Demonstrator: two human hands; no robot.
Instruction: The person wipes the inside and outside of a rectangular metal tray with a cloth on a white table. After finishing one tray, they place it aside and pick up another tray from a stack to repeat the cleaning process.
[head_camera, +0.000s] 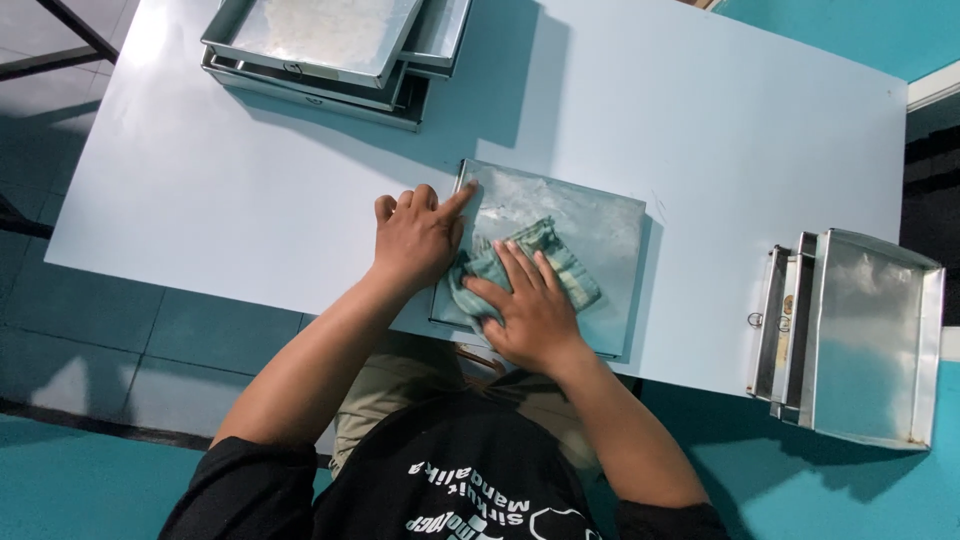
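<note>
A pale white counter (250, 190) stands over a floor of teal and grey tiles, seen from straight above the person seated at its near edge. In the middle of the counter lies a square metal tray (590, 225), turned bottom up so that its flat, dull, smeared face shows, its near edge level with the edge of the counter. The left hand (415, 238) rests on the tray's left rim, fingers curled loosely and the forefinger stretched out to touch the far left corner; its grip is not clamped on anything, only pressed against the metal. The right hand (525, 305) lies flat, fingers spread and together with the palm bearing down on a crumpled checked cloth (570, 270) of green and pale stripes, which sits on the near left part of the tray (part of the cloth is hidden under the palm). At the far left of the counter is a stack of metal trays (330, 50), the top one dusted with something whitish. At the right edge, well apart from the hands, another group of trays (860, 340) overhangs the counter, standing partly on their sides.
</note>
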